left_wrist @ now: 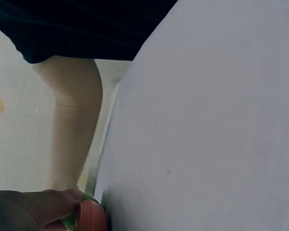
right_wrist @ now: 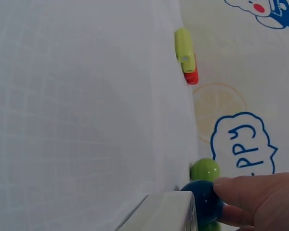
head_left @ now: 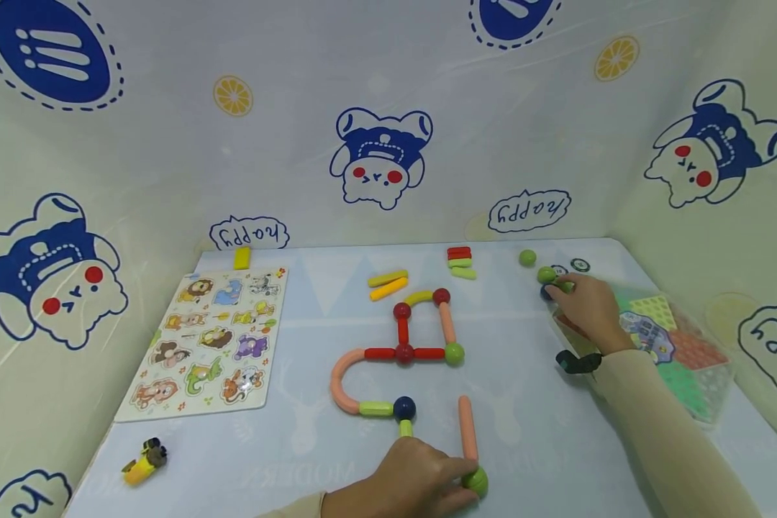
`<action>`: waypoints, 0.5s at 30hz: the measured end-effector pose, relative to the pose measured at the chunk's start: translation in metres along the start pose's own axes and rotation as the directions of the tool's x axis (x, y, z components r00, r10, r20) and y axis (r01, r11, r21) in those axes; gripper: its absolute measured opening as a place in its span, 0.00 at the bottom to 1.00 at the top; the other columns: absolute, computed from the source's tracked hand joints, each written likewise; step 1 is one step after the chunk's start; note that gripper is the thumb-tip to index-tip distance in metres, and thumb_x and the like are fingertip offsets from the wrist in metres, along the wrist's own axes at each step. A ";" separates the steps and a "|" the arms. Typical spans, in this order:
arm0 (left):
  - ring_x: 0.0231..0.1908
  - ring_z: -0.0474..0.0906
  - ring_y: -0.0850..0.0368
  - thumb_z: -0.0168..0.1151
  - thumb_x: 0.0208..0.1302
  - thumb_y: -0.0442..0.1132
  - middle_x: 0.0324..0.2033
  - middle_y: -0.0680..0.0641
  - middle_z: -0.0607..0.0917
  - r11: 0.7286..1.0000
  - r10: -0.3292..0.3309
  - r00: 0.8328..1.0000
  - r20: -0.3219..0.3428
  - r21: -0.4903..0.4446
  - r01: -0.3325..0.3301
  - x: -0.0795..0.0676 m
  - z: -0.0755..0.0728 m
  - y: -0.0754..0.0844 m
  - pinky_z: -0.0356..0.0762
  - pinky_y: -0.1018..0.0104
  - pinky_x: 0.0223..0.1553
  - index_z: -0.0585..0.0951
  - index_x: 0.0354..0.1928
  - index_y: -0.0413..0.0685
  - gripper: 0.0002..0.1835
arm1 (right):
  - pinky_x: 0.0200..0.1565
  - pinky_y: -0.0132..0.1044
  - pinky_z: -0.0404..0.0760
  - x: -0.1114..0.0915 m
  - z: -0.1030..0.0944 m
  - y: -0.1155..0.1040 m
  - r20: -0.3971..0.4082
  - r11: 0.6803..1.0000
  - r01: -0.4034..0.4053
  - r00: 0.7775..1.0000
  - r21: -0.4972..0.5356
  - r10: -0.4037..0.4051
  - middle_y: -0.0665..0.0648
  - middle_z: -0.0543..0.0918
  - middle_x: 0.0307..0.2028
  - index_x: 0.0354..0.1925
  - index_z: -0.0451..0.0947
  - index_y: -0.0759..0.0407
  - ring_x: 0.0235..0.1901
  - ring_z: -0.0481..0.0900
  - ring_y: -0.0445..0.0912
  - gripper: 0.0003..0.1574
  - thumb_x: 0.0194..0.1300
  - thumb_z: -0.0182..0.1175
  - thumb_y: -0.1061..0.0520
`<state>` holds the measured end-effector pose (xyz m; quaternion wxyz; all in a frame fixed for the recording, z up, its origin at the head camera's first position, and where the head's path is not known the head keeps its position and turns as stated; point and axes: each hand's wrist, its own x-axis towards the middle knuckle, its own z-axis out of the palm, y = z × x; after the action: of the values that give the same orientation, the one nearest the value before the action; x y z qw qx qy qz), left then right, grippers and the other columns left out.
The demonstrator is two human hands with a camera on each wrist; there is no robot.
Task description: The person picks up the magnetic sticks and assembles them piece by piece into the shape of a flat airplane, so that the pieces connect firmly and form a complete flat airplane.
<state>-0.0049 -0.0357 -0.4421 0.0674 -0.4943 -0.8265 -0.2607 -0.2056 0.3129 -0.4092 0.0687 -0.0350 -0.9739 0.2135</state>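
My left hand [head_left: 421,478] pinches a green ball [head_left: 477,483] near the table's front edge. A salmon-pink rod [head_left: 468,428] runs from that ball away from me; its end shows in the left wrist view. At the back right, my right hand [head_left: 589,309] has thumb and finger on a dark blue ball [right_wrist: 203,199], close beside a green ball [head_left: 547,275]. Between the hands lies a joined shape of rods and balls, with a red ball [head_left: 404,353] at its middle. Its near end has another dark blue ball [head_left: 404,409] and a lime rod, partly hidden by my left hand.
A clear box [head_left: 706,360] of coloured pieces stands beneath my right forearm. Yellow rods [head_left: 388,285], stacked red and lime rods [head_left: 460,262] and a green ball [head_left: 527,257] lie at the back. An animal puzzle board [head_left: 201,345] and a yellow-black toy [head_left: 145,461] are at left.
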 end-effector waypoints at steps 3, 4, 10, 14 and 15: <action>0.19 0.62 0.87 0.63 0.59 0.52 0.23 0.66 0.83 1.000 0.001 1.000 0.006 -0.016 -0.001 0.001 0.000 0.000 0.54 0.88 0.16 0.83 0.43 0.56 0.13 | 0.25 0.40 0.62 -0.001 0.001 0.001 0.027 1.000 0.005 1.000 -0.006 -0.005 0.60 0.78 0.27 0.53 0.76 0.62 0.26 0.71 0.51 0.33 0.63 0.57 0.38; 0.19 0.63 0.88 0.63 0.60 0.52 0.24 0.66 0.83 1.000 0.000 1.000 0.008 -0.023 0.000 0.001 0.000 0.000 0.55 0.89 0.16 0.83 0.44 0.56 0.14 | 0.24 0.40 0.63 -0.002 0.002 0.001 0.036 1.000 0.011 0.999 -0.006 -0.010 0.58 0.77 0.24 0.53 0.75 0.62 0.25 0.71 0.51 0.33 0.62 0.57 0.38; 0.18 0.60 0.87 0.62 0.60 0.52 0.21 0.67 0.81 1.000 -0.009 1.000 0.010 -0.013 0.010 0.001 0.000 0.000 0.53 0.87 0.15 0.83 0.42 0.58 0.12 | 0.20 0.39 0.64 -0.011 0.004 -0.004 0.047 0.998 0.047 0.998 -0.030 -0.046 0.55 0.77 0.23 0.54 0.74 0.63 0.23 0.71 0.50 0.35 0.60 0.60 0.39; 0.16 0.57 0.85 0.63 0.60 0.52 0.18 0.68 0.78 1.000 -0.026 1.000 0.006 -0.014 0.026 0.001 0.000 0.001 0.53 0.86 0.14 0.83 0.40 0.58 0.11 | 0.21 0.38 0.65 -0.024 0.008 -0.015 0.058 0.998 0.027 0.998 -0.057 -0.024 0.57 0.77 0.24 0.53 0.75 0.62 0.24 0.71 0.50 0.35 0.59 0.61 0.37; 0.16 0.58 0.85 0.63 0.60 0.52 0.18 0.68 0.78 0.999 -0.030 1.000 0.006 -0.016 0.030 0.001 0.000 0.001 0.53 0.86 0.14 0.83 0.40 0.58 0.11 | 0.21 0.38 0.65 -0.029 0.011 -0.018 0.060 0.998 0.025 0.998 -0.058 -0.022 0.56 0.76 0.23 0.52 0.75 0.62 0.23 0.70 0.50 0.35 0.58 0.61 0.37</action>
<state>-0.0043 -0.0343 -0.4416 0.0571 -0.4833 -0.8319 -0.2668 -0.1792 0.2897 -0.4146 0.0415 -0.0192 -0.9817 0.1850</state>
